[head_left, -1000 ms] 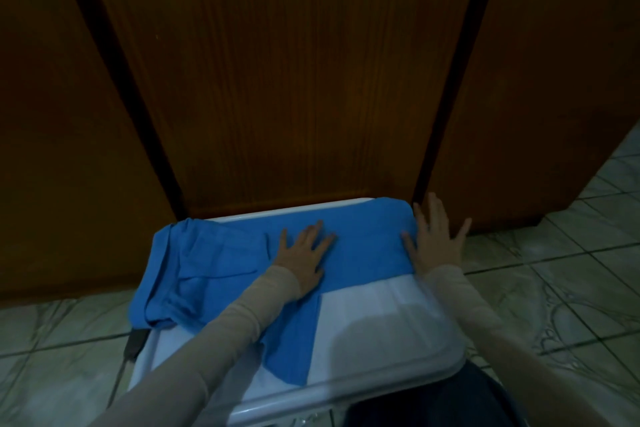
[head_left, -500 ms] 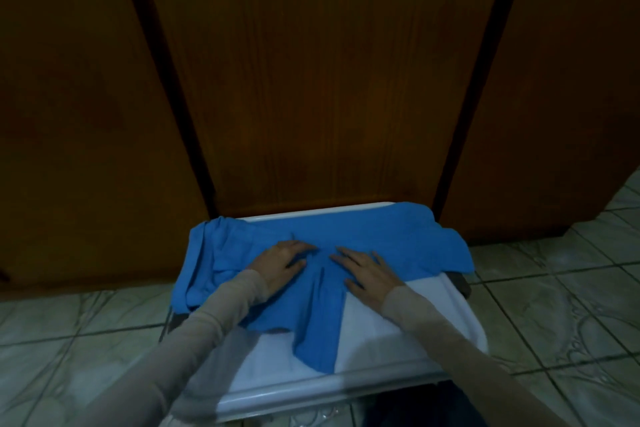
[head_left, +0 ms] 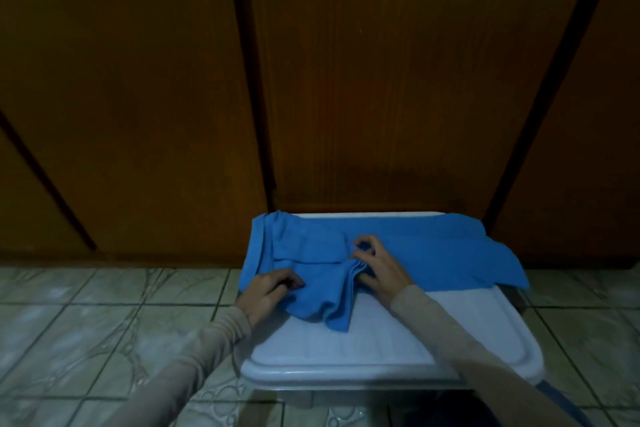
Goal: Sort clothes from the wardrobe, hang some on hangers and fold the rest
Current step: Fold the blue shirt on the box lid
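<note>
A blue garment [head_left: 433, 253] lies spread across the far half of a white plastic surface [head_left: 381, 350] that stands in front of the wooden wardrobe doors [head_left: 381, 80]. My left hand [head_left: 270, 291] grips the garment's near left part, fingers curled into the cloth. My right hand [head_left: 377, 267] pinches a bunched fold at the garment's middle. A flap of blue cloth hangs toward me between the two hands. Both arms wear beige long sleeves.
Shut dark wooden wardrobe doors fill the upper view. Pale patterned floor tiles [head_left: 104, 340] surround the white surface on the left and right. The light is dim.
Both hands went from lying flat on the cloth to gripping it. The middle of the garment is now bunched up between them. The camera view has shifted, so the surface sits further right.
</note>
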A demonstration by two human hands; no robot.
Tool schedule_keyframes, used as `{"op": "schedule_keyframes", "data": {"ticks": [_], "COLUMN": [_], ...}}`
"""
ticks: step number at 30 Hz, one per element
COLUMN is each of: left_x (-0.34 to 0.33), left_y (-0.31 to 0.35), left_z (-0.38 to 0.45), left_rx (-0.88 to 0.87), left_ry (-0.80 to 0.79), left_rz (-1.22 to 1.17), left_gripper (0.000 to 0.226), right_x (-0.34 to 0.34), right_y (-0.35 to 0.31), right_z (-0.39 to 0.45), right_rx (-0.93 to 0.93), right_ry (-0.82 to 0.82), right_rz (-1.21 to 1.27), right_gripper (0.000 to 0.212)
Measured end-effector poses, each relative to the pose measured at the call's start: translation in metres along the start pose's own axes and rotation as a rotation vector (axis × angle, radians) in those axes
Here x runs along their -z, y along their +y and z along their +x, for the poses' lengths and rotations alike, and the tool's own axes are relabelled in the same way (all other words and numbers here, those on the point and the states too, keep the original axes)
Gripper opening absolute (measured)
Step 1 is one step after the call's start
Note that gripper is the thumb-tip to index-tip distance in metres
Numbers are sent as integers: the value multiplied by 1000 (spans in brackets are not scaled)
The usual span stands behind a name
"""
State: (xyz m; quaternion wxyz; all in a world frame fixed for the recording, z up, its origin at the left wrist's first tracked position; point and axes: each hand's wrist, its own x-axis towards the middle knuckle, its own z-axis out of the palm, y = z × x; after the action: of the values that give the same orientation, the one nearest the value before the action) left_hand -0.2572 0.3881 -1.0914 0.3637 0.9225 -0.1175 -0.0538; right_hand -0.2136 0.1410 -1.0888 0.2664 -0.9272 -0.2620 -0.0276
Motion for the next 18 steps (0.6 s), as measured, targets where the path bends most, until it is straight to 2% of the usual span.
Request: {"op": "schedule_keyframes", "data": {"ticks": [2,5,6,8,9,11,14,18], "left_x": [6,10,13,14,15,16,17,15], "left_y": [6,15,15,9,7,8,5,6], "left_z": [-3,-5,-3,3,7,15,33,44], "left_rx": [-40,12,41,26,41,160,309,434], "left_ry": [-41,-46,-13,92,127,192,277,194], "left_rz": [2,11,0,76,87,51,77,325], "left_gripper": [59,38,39,58,53,23,27,21], "right_x": [8,18,20,19,16,10,5,4], "right_y": [-7,-11,-11,-14,-15,-17,-18,-14], "right_z": [12,34,42,56,62,72,81,91], "right_rx": [-129,-323,-353,-402,-424,-459,-471,-458], "right_ry": [17,3,9,3,-14,-15,139,310], "right_rz": [14,-149,-192,-243,-270,-287,-238,9], "right_gripper": [34,48,51,53,52,49,45,34]}}
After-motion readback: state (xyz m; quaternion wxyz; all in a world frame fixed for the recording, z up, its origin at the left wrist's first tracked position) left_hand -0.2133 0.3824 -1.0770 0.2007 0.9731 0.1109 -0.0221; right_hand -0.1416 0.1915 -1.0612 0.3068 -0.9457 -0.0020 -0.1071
